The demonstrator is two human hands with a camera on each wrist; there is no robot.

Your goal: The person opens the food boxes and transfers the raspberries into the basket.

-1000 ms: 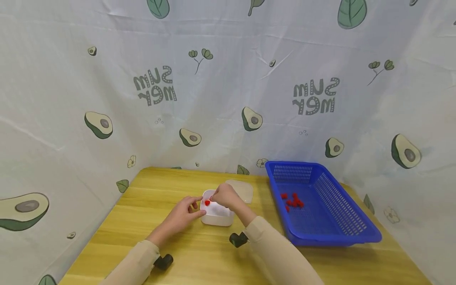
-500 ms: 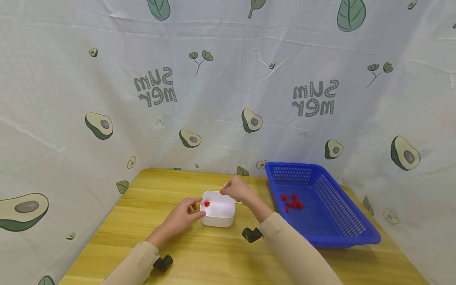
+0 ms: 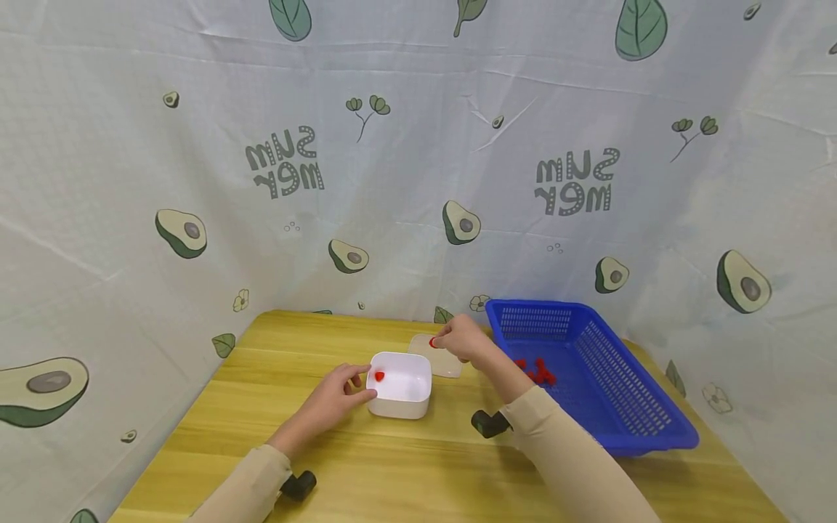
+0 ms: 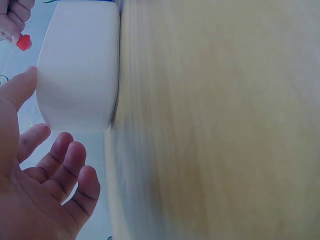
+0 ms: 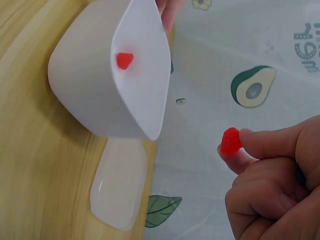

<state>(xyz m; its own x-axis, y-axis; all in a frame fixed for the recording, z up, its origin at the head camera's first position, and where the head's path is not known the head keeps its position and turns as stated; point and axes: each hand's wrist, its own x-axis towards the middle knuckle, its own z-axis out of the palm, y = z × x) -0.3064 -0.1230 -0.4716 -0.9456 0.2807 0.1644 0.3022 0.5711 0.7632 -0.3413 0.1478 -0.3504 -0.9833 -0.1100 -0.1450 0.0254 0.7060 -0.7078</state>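
Note:
My right hand (image 3: 466, 340) pinches a small red raspberry (image 5: 231, 142) between thumb and index finger, its other fingers curled. It hangs above the translucent lid (image 3: 446, 361), to the right of and behind the white box (image 3: 400, 408). My left hand (image 3: 330, 399) touches the box's left side with thumb and index finger. Its other fingers are loosely bent and apart from the box in the left wrist view. One red raspberry (image 5: 125, 60) lies inside the box near its left end. The box stands upright on the table.
A blue perforated basket (image 3: 637, 385) stands on the right of the wooden table (image 3: 346, 472). Several red raspberries (image 3: 541, 372) lie in its left part, some hidden by my right forearm. A printed curtain (image 3: 392, 181) hangs behind and around the table.
My right hand has risen out of the box and moved right and back, carrying the raspberry over the lid. The left hand, box and other raspberry have stayed in place.

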